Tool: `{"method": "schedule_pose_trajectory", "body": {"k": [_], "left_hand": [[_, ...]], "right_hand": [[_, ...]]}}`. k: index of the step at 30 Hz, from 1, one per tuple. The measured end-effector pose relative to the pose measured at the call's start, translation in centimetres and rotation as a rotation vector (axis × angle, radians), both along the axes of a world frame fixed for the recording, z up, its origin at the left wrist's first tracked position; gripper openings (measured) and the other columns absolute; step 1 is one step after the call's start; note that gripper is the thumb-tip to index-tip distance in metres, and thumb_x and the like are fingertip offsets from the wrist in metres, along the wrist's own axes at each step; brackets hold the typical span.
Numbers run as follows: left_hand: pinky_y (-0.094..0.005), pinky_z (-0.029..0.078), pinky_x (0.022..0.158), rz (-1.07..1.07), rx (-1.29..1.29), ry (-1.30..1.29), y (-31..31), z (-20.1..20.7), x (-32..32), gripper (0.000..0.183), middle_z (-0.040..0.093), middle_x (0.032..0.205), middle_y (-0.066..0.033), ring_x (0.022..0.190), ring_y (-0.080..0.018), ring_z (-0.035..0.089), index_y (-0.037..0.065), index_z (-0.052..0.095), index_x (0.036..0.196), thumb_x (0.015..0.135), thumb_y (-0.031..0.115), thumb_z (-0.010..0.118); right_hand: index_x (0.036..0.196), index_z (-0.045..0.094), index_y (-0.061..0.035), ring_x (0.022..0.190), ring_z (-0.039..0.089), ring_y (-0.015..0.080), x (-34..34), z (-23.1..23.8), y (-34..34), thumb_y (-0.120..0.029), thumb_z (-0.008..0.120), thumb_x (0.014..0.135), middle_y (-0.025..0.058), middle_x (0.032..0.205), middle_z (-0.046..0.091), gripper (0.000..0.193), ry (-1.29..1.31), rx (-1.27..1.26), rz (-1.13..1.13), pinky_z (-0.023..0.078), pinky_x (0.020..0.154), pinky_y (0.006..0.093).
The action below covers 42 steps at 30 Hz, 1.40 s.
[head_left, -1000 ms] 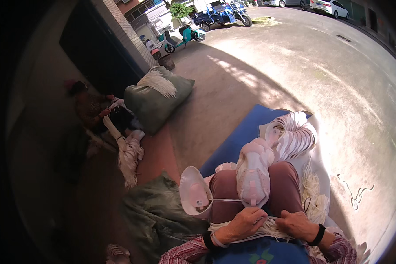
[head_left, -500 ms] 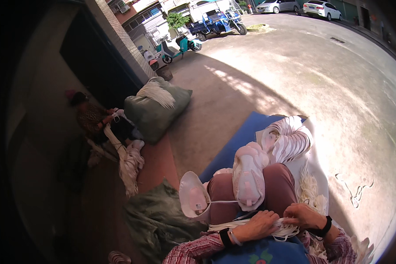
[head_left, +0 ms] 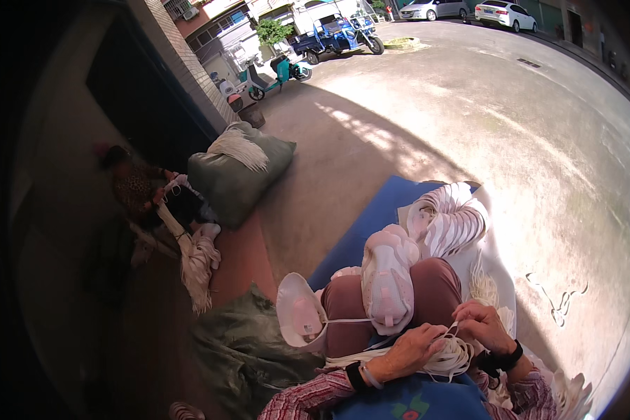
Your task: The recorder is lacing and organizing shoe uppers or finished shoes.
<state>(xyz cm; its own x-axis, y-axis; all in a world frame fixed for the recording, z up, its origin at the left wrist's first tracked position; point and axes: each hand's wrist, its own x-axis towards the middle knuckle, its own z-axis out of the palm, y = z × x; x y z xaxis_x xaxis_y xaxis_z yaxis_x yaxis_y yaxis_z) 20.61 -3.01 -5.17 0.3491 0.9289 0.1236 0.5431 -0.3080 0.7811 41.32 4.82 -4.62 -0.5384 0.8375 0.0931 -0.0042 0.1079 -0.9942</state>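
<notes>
Over my lap, my left hand point(head_left: 411, 352) rests on a bundle of white shoelaces point(head_left: 452, 358), its fingers closed on the lace strands. My right hand point(head_left: 484, 326), slightly higher and to the right, pinches a single lace that runs toward the left fingertips. Across my thighs lies a row of pale pink and white shoe uppers point(head_left: 387, 283). Another shoe upper point(head_left: 301, 312) hangs at my left knee, and a white lace point(head_left: 348, 320) stretches from it to the uppers in the middle. Beyond my knees sits a curved stack of uppers point(head_left: 449, 218).
A blue board point(head_left: 357, 227) lies past my knees. Green cloth point(head_left: 248, 343) is heaped at left, and a stuffed green sack point(head_left: 241, 178) carries more laces. A seated person point(head_left: 143, 189) handles laces in the shade. Scooters, a blue three-wheeler point(head_left: 336, 38) and cars stand farther off.
My right hand has risen away from the lace bundle, drawing a lace up with it. My left hand stays near the bundle. The view has shifted slightly.
</notes>
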Motion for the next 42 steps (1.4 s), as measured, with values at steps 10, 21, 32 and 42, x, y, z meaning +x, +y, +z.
{"method": "schedule_pose_trajectory", "body": {"k": [10, 21, 32, 42], "left_hand": [[-0.0409, 0.046, 0.085, -0.033, 0.077, 0.071, 0.4, -1.4, 1.1, 0.020, 0.065, 0.094, -0.0104, 0.089, -0.0304, 0.063, 0.007, 0.064, 0.109, 0.094, 0.018, 0.059], [-0.0414, 0.043, 0.085, -0.252, 0.111, 0.320, -0.7, -2.5, 0.4, 0.017, 0.064, 0.091, -0.0072, 0.085, -0.0260, 0.062, 0.010, 0.066, 0.104, 0.091, 0.019, 0.061], [-0.0481, 0.037, 0.104, 0.277, 0.485, -0.180, 0.5, 9.5, -2.5, 0.060, 0.053, 0.128, -0.0188, 0.118, -0.0326, 0.054, -0.001, 0.042, 0.134, 0.084, 0.012, 0.072], [-0.0260, 0.050, 0.073, 0.209, -0.125, -0.767, -2.5, 11.4, -8.7, 0.019, 0.053, 0.078, -0.0006, 0.069, -0.0092, 0.052, 0.004, 0.059, 0.104, 0.106, 0.020, 0.048]], "right_hand": [[0.084, 0.050, -0.0127, 0.046, 0.033, 0.0026, 7.9, 3.6, 5.7, -0.017, 0.052, 0.097, -0.0063, 0.067, 0.040, 0.014, 0.388, -0.370, -0.459, 0.029, 0.040, 0.0196], [0.090, 0.053, 0.0048, 0.096, 0.069, 0.0282, 34.8, 2.8, 24.4, -0.011, 0.054, 0.098, 0.0148, 0.093, 0.064, 0.018, 0.853, 0.233, -1.177, 0.060, 0.090, 0.0373], [0.099, 0.054, -0.0031, 0.063, 0.062, 0.0148, 0.2, 18.2, 3.8, -0.012, 0.049, 0.100, 0.0039, 0.077, 0.059, 0.010, 0.414, 0.116, -0.074, 0.051, 0.064, 0.0267], [0.132, 0.044, -0.0003, 0.107, 0.061, 0.0194, -9.8, 10.2, 1.8, -0.013, 0.058, 0.097, 0.0135, 0.116, 0.062, 0.040, 0.332, -0.008, 0.323, 0.051, 0.091, 0.0316]]}}
